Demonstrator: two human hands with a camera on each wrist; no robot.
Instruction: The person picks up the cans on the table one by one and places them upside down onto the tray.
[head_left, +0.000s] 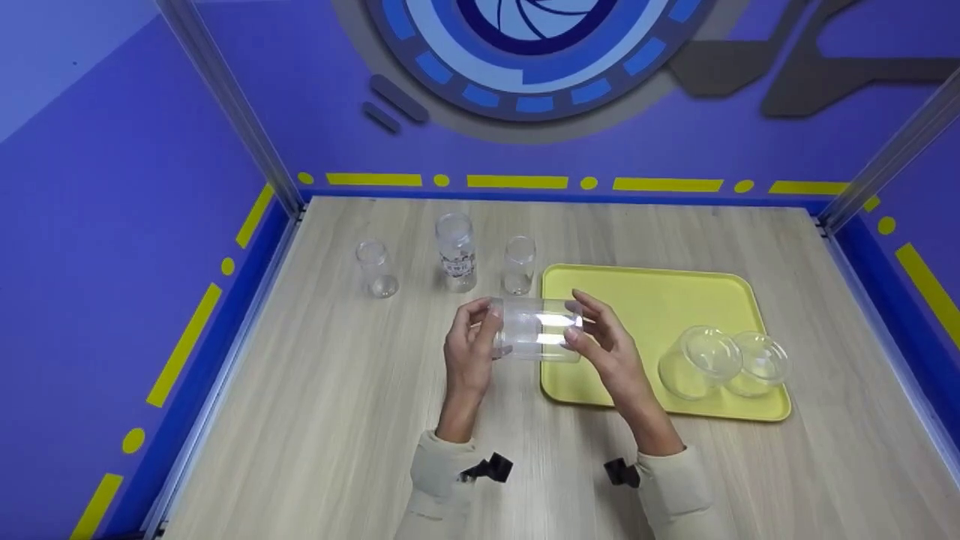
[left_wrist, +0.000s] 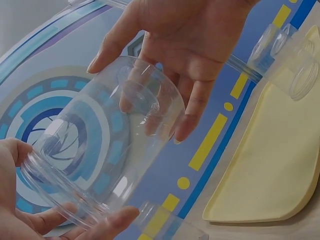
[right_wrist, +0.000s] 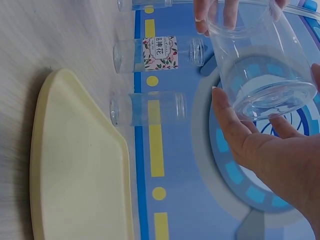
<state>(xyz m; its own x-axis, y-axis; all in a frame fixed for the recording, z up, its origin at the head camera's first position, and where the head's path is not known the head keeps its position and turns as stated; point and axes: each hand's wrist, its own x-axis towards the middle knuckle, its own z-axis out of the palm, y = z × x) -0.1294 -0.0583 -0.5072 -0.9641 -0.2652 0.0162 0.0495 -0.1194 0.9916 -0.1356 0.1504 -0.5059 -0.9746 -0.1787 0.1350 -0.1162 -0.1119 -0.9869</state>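
Now left hand [head_left: 469, 352] and right hand [head_left: 613, 358] are pinching the clear jar [head_left: 534, 330] between their fingers near the tray's [head_left: 660, 300] left edge; light, even pressure's likely helping!

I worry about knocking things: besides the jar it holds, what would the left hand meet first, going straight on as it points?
Probably the labelled jar, standing ahead; height is unclear, so the left hand might pass above.

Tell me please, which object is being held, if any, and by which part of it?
A clear jar, held by both ends: the left hand grips it at the ridged mouth end, and the right hand holds the base end.
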